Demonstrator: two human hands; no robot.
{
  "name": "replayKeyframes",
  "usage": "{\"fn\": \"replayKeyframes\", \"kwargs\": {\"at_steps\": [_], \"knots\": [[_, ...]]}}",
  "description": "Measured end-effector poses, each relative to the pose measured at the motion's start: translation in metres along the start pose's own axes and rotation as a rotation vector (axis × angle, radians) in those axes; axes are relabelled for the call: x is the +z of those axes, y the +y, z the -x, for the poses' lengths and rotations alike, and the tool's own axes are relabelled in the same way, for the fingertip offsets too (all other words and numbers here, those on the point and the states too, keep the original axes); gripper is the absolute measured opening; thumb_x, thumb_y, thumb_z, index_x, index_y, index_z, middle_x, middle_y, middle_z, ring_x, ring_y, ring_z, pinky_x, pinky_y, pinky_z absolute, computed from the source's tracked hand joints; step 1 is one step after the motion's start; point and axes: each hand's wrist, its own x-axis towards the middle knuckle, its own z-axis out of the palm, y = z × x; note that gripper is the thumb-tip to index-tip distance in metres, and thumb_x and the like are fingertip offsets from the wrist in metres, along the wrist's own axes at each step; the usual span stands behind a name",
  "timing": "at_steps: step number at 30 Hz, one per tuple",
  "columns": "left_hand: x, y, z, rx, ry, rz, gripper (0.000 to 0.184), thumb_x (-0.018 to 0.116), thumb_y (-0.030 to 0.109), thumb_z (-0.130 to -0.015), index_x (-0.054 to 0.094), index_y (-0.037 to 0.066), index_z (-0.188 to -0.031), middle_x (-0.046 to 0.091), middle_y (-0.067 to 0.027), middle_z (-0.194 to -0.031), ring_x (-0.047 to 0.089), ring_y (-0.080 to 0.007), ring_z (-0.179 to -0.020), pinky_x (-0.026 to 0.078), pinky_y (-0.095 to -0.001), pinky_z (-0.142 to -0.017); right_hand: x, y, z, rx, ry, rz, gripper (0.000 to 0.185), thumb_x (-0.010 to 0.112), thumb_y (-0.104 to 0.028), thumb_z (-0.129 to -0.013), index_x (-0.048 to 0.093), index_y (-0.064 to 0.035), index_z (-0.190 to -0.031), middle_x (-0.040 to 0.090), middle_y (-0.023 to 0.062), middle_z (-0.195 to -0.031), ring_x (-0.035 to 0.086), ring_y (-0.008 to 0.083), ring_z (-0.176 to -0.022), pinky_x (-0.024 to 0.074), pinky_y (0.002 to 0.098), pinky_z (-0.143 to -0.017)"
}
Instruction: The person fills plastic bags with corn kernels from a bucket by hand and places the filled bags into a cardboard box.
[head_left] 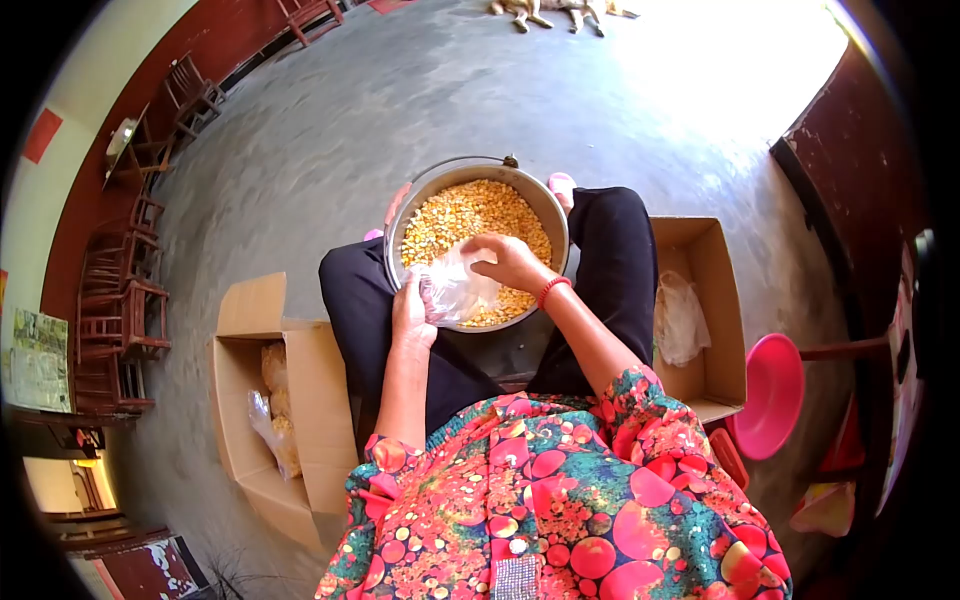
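Observation:
A metal bucket (560, 215) holding yellow corn kernels (480, 210) stands between my knees. Over its near part is a clear plastic bag (455, 290), crumpled and partly see-through. My left hand (410, 310) grips the bag at its left side, by the bucket's rim. My right hand (515, 265), with a red band at the wrist, hovers at the bag's upper right edge. Its thumb and fingers are apart, and no kernels show in it. Whether its fingertips touch the plastic is hard to tell.
At my left is an open cardboard box (235, 400) with filled bags (280, 420). Another box (725, 300) on my right holds thin plastic bags (682, 320), beside a pink basin (775, 395). Wooden chairs (125, 310) line the left wall. A dog (560, 10) lies far ahead.

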Motion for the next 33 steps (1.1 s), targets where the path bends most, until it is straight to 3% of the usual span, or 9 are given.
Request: {"fn": "replayKeyframes", "kwargs": {"at_steps": [3,7,16,20,23,26,27,29,33], "knots": [[0.004,0.005,0.005,0.011,0.037,0.024,0.029,0.039,0.027,-0.087,0.049,0.003,-0.101,0.056,-0.0078,-0.093,0.056,-0.0192,-0.082,0.048,-0.0349,-0.070,0.008,0.007,-0.003,0.104,-0.231,0.048,0.030,0.060,-0.016,-0.066,0.053,-0.0050,-0.093,0.048,0.0147,-0.107,0.045,0.0287,-0.100,0.0380,0.0370,-0.080],[0.011,0.011,0.010,-0.032,0.180,-0.042,0.028,0.038,0.030,-0.087,0.050,0.008,-0.100,0.056,-0.0061,-0.090,0.057,-0.0176,-0.078,0.049,-0.0336,-0.061,0.015,-0.038,0.010,-0.251,0.364,0.198,0.040,0.065,-0.020,-0.061,0.050,-0.0083,-0.097,0.046,0.0135,-0.101,0.042,0.0309,-0.099,0.0355,0.0398,-0.083],[0.038,0.029,0.050,-0.103,-0.344,-0.391,0.022,0.051,0.014,-0.078,0.053,0.004,-0.097,0.056,-0.0028,-0.081,0.055,-0.0121,-0.066,0.045,-0.0243,-0.062,-0.024,0.019,-0.009,0.240,0.239,0.321,0.012,0.056,-0.013,-0.065,0.060,-0.0108,-0.077,0.060,0.0118,-0.077,0.058,0.0259,-0.075,0.0455,0.0341,-0.065],[0.030,0.005,0.030,0.058,-0.206,-0.500,0.019,0.051,0.021,-0.080,0.057,0.006,-0.089,0.053,0.0009,-0.068,0.045,-0.0051,-0.053,0.037,-0.0193,-0.046,-0.041,-0.011,-0.001,-0.215,0.360,0.590,0.014,0.060,-0.016,-0.065,0.058,-0.0070,-0.076,0.059,0.0102,-0.080,0.057,0.0226,-0.077,0.0446,0.0329,-0.066],[0.037,0.009,0.024,-0.048,-0.008,-0.328,0.020,0.049,0.024,-0.082,0.059,0.007,-0.083,0.044,0.0056,-0.053,0.035,-0.0015,-0.041,0.027,-0.0188,-0.036,-0.039,-0.073,0.008,-0.261,0.063,0.056,0.007,0.056,-0.007,-0.070,0.057,-0.0029,-0.076,0.056,0.0096,-0.071,0.056,0.0236,-0.068,0.0443,0.0317,-0.058],[0.022,0.022,0.016,-0.234,-0.289,-0.066,0.024,0.048,0.028,-0.083,0.055,0.006,-0.087,0.052,0.0001,-0.061,0.043,-0.0063,-0.046,0.035,-0.0195,-0.039,0.008,-0.031,0.013,-0.246,-0.102,0.400,0.020,0.048,-0.020,-0.077,0.059,-0.0038,-0.076,0.058,0.0129,-0.074,0.056,0.0276,-0.068,0.0438,0.0365,-0.059],[0.053,0.018,0.024,-0.100,0.121,-0.026,0.026,0.048,0.031,-0.083,0.054,0.006,-0.088,0.054,-0.0008,-0.066,0.041,-0.0047,-0.044,0.030,-0.0181,-0.034,0.025,-0.010,0.014,-0.204,-0.121,0.713,0.024,0.044,-0.022,-0.079,0.060,-0.0037,-0.076,0.059,0.0133,-0.075,0.056,0.0283,-0.069,0.0438,0.0364,-0.060],[0.031,0.024,0.016,-0.121,-0.019,-0.051,0.023,0.049,0.027,-0.082,0.054,0.005,-0.088,0.055,-0.0029,-0.074,0.046,-0.0074,-0.050,0.037,-0.0200,-0.037,0.031,0.011,0.023,-0.123,-0.602,0.697,0.030,0.039,-0.024,-0.080,0.061,-0.0047,-0.084,0.059,0.0132,-0.076,0.056,0.0291,-0.071,0.0442,0.0342,-0.063],[0.018,0.021,0.012,-0.201,-0.099,-0.103,0.017,0.052,0.018,-0.079,0.054,0.004,-0.090,0.056,-0.0043,-0.082,0.053,-0.0111,-0.060,0.044,-0.0225,-0.048,0.011,0.013,0.012,0.030,-0.836,0.558,0.036,0.040,-0.032,-0.079,0.054,-0.0053,-0.099,0.058,0.0179,-0.085,0.056,0.0287,-0.070,0.0447,0.0344,-0.065]]}}
